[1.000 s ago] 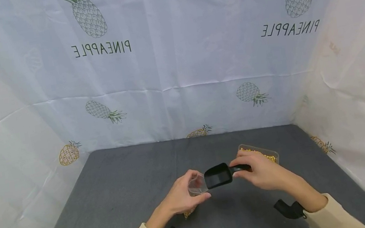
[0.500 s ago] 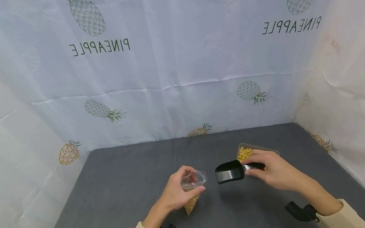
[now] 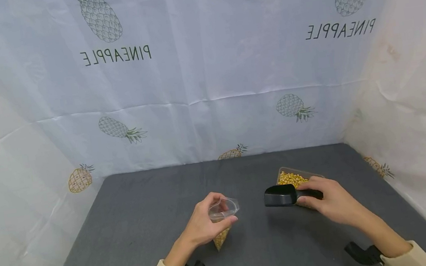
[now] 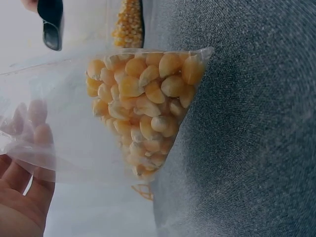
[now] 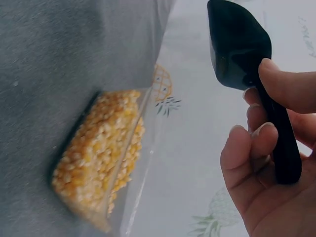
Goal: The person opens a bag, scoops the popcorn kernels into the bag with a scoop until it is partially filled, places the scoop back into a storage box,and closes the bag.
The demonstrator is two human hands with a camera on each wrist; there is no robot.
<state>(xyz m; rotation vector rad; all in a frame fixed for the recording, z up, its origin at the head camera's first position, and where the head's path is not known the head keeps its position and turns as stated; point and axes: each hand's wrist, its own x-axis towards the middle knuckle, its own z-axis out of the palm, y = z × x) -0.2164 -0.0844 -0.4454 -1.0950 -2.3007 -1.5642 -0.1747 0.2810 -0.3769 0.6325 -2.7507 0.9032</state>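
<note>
My left hand [image 3: 205, 226] holds a clear plastic bag [image 4: 69, 118] near its open mouth, fingers and thumb spread round the rim. Corn kernels [image 4: 143, 98] fill the bag's pointed bottom, which hangs down close to the dark tabletop. To the right, my right hand [image 3: 335, 201] grips a black scoop [image 3: 280, 196] by its handle [image 5: 280, 138], thumb along the top. The scoop's bowl points left, apart from the bag, and no kernels show in it. Behind the right hand stands a clear container [image 3: 303, 172] of yellow corn kernels [image 5: 98, 148], partly hidden in the head view.
A dark grey cloth-like tabletop [image 3: 147, 213] lies under everything. White curtains [image 3: 203, 62] with pineapple prints hang behind and at both sides. Black wrist mounts [image 3: 362, 253] sit at both cuffs.
My right hand has drawn the scoop rightward, away from the bag's mouth and toward the container. The left hand shifted slightly left, and more of the bag's kernels show below it.
</note>
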